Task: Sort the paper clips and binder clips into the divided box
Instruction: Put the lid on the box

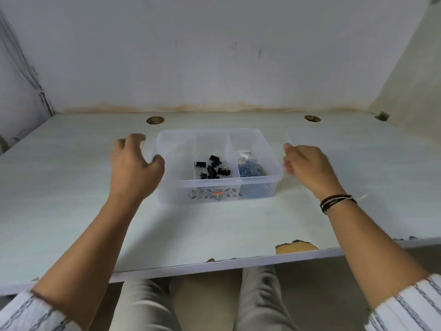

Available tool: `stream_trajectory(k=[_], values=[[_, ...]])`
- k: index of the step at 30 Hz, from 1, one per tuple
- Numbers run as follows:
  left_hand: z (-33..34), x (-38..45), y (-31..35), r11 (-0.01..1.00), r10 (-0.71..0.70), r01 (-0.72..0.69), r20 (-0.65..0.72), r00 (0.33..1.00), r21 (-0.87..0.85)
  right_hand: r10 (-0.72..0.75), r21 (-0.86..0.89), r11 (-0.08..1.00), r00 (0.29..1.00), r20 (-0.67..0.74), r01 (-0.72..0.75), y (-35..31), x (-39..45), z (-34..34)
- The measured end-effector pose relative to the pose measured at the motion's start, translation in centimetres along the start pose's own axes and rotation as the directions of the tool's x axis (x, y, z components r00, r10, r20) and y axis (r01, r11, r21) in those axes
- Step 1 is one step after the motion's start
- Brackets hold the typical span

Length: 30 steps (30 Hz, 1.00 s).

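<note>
A clear plastic divided box (216, 163) with a floral sticker on its front wall sits in the middle of a pale, worn counter (71, 187), seen from above by the person seated at it. The box has three compartments. The left one looks empty. Small black binder clips (212, 167) lie heaped in the middle one, and thin blue wire paper clips (250, 167) fill the right one; no loose clips show on the counter, so the sorting seems finished.

The left hand (133, 168) is spread, fingers curved, thumb touching or just beside the box's left rim. The right hand (307, 168), with dark cord bracelets at the wrist, hovers loosely curled just beside the right wall, holding nothing.

The box is likely light, stiff and a little slippery. Gripping both side walls under the rim would keep it level so the clips stay in place.
</note>
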<state>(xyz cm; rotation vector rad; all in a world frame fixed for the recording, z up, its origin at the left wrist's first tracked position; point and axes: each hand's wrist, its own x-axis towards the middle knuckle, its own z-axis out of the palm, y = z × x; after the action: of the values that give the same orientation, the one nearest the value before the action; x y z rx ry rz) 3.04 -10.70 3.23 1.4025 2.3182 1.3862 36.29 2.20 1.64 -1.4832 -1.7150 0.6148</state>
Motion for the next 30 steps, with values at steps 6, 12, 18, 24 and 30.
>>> stream_trajectory(k=[6, 12, 18, 24, 30], values=[[0.9, -0.9, 3.7, 0.95, 0.307, -0.305, 0.024, 0.951, -0.069, -0.008, -0.568, 0.823, 0.999, -0.046, -0.02, 5.3, 1.4, -2.2], [2.9, -1.5, 7.4, 0.949, 0.215, -0.159, 0.189, 0.958, -0.273, -0.081, -0.617, 0.784, 0.997, 0.01, 0.07, 2.3, 1.0, -2.3], [4.6, 1.3, 11.9, 0.711, 0.02, 0.41, 0.599, 0.8, -0.571, -0.21, -0.426, 0.889, 0.976, -0.051, 0.169, -5.1, -1.0, -5.5], [4.4, 5.0, 13.3, 0.149, -0.042, 0.761, 0.765, 0.642, -0.631, -0.427, -0.305, 0.854, 0.903, 0.056, 0.422, -9.9, -5.2, -6.4], [2.9, 5.5, 9.9, 0.22, -0.126, 0.581, 0.568, 0.813, -0.783, -0.475, -0.171, 0.86, 0.877, 0.073, 0.48, -6.8, -5.1, -4.5]])
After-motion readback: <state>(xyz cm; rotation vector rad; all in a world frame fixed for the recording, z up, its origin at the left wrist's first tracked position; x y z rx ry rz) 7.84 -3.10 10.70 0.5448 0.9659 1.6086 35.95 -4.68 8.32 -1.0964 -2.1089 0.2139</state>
